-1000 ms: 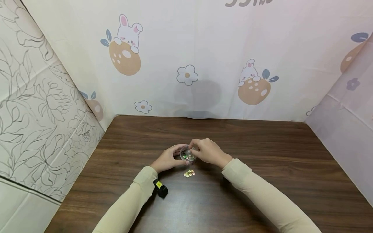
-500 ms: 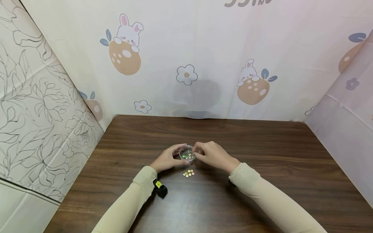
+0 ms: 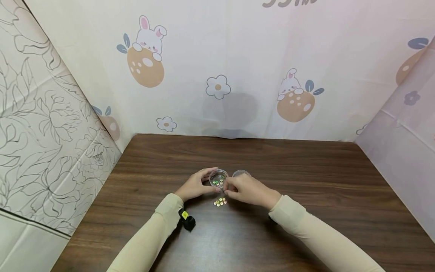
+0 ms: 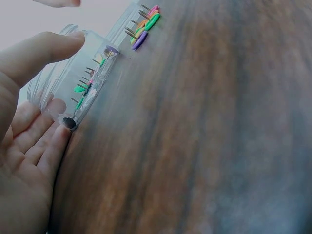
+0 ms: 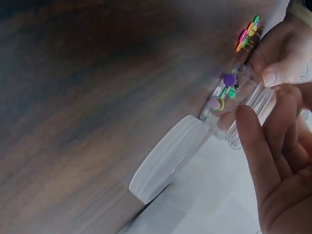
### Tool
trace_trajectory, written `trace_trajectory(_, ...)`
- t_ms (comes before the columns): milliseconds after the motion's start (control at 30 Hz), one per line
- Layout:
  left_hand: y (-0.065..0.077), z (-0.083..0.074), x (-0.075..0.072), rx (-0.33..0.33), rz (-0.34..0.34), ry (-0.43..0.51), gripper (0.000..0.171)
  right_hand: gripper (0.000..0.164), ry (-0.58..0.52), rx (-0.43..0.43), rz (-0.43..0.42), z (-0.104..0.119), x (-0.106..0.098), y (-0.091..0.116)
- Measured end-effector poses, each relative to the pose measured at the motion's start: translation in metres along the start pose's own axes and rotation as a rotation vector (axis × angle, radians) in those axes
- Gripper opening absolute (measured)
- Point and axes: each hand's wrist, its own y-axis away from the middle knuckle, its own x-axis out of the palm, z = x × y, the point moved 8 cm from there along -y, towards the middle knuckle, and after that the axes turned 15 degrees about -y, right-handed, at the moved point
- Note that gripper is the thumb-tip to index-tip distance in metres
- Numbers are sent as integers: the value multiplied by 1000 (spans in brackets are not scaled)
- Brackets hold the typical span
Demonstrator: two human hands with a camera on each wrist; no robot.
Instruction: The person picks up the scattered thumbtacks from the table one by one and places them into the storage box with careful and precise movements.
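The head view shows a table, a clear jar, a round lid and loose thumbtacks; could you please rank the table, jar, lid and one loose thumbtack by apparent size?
Largest to smallest:
1. Table
2. Clear jar and round lid, unranked: the lid is partly hidden
3. One loose thumbtack

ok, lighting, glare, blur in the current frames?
Head: soft shadow on the wall, pale sheen on the near part of the table, loose tacks tiny. Left wrist: background washed out upper left, table grain smeared. Right wrist: dark upper left, bright haze beyond the lid, table grain blurred.
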Motion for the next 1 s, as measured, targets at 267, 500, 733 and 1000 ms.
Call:
trace_trajectory(267, 0, -1, -1, 1, -2, 4, 76, 5, 9, 11, 99, 0, 17, 3)
trace_trajectory(500, 0, -4, -2, -8, -3, -8, 76, 5, 9, 14, 137, -1, 25, 3)
trace_trajectory(733, 11, -34, -13, 23, -1, 28, 71, 7, 44, 14, 150, 1, 28, 3)
trace_trajectory(1000, 12, -35, -13, 29, 3, 15, 70, 13, 81, -5, 137, 3, 31, 3)
